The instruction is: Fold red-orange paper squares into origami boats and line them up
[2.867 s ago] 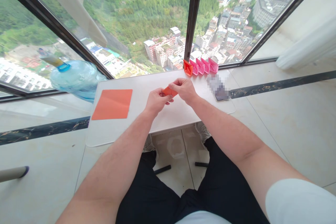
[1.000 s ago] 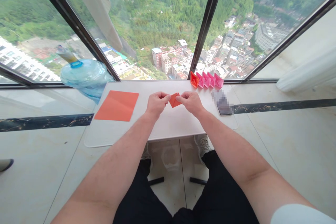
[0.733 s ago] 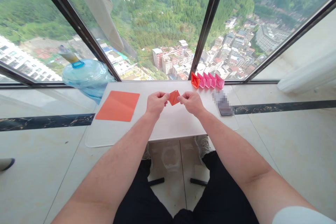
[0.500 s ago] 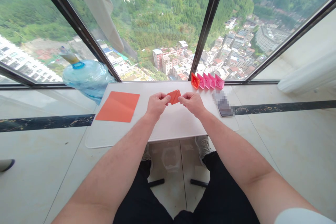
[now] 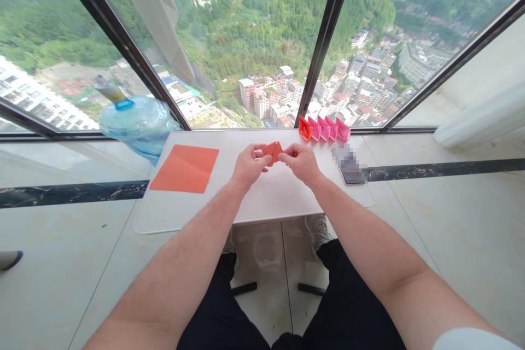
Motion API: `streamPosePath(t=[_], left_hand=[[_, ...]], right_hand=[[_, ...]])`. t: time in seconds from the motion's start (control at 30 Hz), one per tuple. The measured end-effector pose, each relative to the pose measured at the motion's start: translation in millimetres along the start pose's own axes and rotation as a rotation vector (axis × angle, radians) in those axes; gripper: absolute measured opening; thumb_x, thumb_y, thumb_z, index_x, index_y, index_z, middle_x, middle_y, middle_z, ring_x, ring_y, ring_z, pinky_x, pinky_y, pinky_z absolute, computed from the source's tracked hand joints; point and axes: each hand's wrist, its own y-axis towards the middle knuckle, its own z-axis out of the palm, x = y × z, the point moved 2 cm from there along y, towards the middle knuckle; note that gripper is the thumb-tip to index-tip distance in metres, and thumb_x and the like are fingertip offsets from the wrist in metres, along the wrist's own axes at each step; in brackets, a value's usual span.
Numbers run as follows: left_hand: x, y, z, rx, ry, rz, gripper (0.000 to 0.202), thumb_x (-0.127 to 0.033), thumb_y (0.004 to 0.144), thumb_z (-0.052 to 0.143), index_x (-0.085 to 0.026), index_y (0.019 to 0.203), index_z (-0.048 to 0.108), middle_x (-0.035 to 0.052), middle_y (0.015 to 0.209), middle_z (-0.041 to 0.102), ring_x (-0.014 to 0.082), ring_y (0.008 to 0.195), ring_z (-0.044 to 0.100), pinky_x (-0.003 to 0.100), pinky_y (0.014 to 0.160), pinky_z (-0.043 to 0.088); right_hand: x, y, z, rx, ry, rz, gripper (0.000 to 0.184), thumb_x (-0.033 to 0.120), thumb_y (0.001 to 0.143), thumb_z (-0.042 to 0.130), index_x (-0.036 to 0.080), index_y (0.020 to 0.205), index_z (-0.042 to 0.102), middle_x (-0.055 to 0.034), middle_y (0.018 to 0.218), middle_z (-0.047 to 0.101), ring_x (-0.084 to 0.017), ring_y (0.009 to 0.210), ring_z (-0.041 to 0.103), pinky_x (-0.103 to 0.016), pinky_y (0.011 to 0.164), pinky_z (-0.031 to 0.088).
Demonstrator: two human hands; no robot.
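Between my two hands is a small folded piece of orange paper (image 5: 273, 152), held above the middle of the white table (image 5: 262, 197). My left hand (image 5: 251, 164) pinches its left side, thumb lying over the front and fingers behind. On the right edge, my right hand (image 5: 301, 159) grips the paper between thumb and forefinger. Crease lines show on the paper's face. To the left lie flat orange sheets (image 5: 186, 168). At the table's back right stands a row of folded paper pieces (image 5: 326, 129), one orange-red and several pink.
A phone (image 5: 353, 172), partly blurred, lies at the table's right end. Behind the left corner stands a large blue water bottle (image 5: 137, 123). Tall windows with dark frames (image 5: 324, 38) rise behind the table. My knees and shoes (image 5: 319, 229) are below the front edge.
My left hand has shifted slightly right along the folded paper, its thumb now farther over the front. The right hand keeps its pinch nearly in place.
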Motion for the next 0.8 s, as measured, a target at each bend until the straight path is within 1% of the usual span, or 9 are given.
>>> streamPosePath(t=[0.07,0.1,0.13,0.2,0.27,0.33,0.47,0.63,0.8], left_hand=[[0,1,-1.8,-0.046,0.031,0.056,0.056,-0.032,0.067,0.077,-0.02,0.12,0.062,0.0077,0.101,0.073,0.0192,0.078,0.069,0.03,0.064,0.053],[0,2,-3.0,-0.067,0.053,0.092,0.053,-0.032,0.068,0.077,-0.021,0.118,0.065,0.0074,0.102,0.073,0.0188,0.08,0.068,0.03,0.066,0.053],[-1,3,-4.1,-0.079,0.077,0.125,0.045,-0.034,0.069,0.076,-0.021,0.111,0.069,0.0067,0.1,0.073,0.0184,0.08,0.067,0.03,0.068,0.053],[-1,4,-5.4,-0.075,0.124,0.163,0.025,-0.035,0.072,0.072,-0.019,0.091,0.073,0.0051,0.089,0.073,0.018,0.078,0.065,0.03,0.07,0.051],[-2,3,-5.0,-0.047,0.178,0.17,0.018,-0.035,0.073,0.07,-0.018,0.077,0.072,0.0033,0.076,0.071,0.0176,0.073,0.063,0.03,0.069,0.049],[-3,1,-3.1,-0.017,0.233,0.186,0.016,-0.034,0.073,0.069,-0.018,0.074,0.072,0.0018,0.072,0.07,0.0174,0.071,0.062,0.03,0.068,0.048],[-7,-4,2.2,0.016,0.296,0.248,0.012,-0.031,0.074,0.066,-0.02,0.076,0.069,0.0,0.075,0.07,0.0165,0.073,0.062,0.029,0.071,0.048],[-8,-5,4.4,0.005,0.273,0.215,0.01,-0.029,0.072,0.064,-0.019,0.071,0.065,-0.0018,0.07,0.065,0.0149,0.069,0.058,0.027,0.067,0.045],[-8,-3,5.9,-0.026,0.142,0.151,0.009,-0.027,0.068,0.065,-0.019,0.07,0.064,-0.003,0.066,0.062,0.0139,0.066,0.055,0.026,0.061,0.042]], right_hand=[[1,-1,1,0.004,-0.035,-0.023,0.021,0.037,0.07,0.072,0.019,0.066,0.063,0.0024,0.06,0.06,-0.012,0.057,0.05,-0.027,0.055,0.04],[1,-2,2,0.013,-0.05,-0.033,0.019,0.036,0.07,0.071,0.019,0.065,0.063,0.0025,0.06,0.06,-0.012,0.057,0.05,-0.027,0.056,0.04],[1,-3,3,0.028,-0.064,-0.041,0.018,0.035,0.07,0.071,0.019,0.065,0.063,0.0024,0.06,0.06,-0.013,0.058,0.051,-0.027,0.056,0.04],[1,-5,5,0.054,-0.083,-0.054,0.015,0.033,0.071,0.069,0.019,0.067,0.066,0.0016,0.062,0.063,-0.013,0.06,0.054,-0.027,0.058,0.042],[1,-6,7,0.065,-0.078,-0.07,0.015,0.034,0.073,0.068,0.019,0.071,0.068,0.0003,0.066,0.066,-0.015,0.064,0.058,-0.028,0.061,0.045],[2,-6,8,0.061,-0.054,-0.091,0.016,0.035,0.075,0.068,0.019,0.075,0.07,-0.0005,0.07,0.069,-0.016,0.067,0.06,-0.029,0.065,0.047],[3,-6,9,0.035,-0.032,-0.117,0.014,0.033,0.076,0.066,0.02,0.074,0.068,0.0003,0.069,0.067,-0.015,0.067,0.059,-0.028,0.063,0.046],[5,-7,9,0.032,-0.005,-0.121,0.013,0.032,0.074,0.067,0.019,0.07,0.066,0.0017,0.065,0.064,-0.014,0.064,0.056,-0.027,0.061,0.044],[8,-7,10,0.019,0.03,-0.121,0.015,0.033,0.074,0.067,0.019,0.069,0.065,0.0022,0.065,0.063,-0.013,0.063,0.055,-0.027,0.062,0.044]])
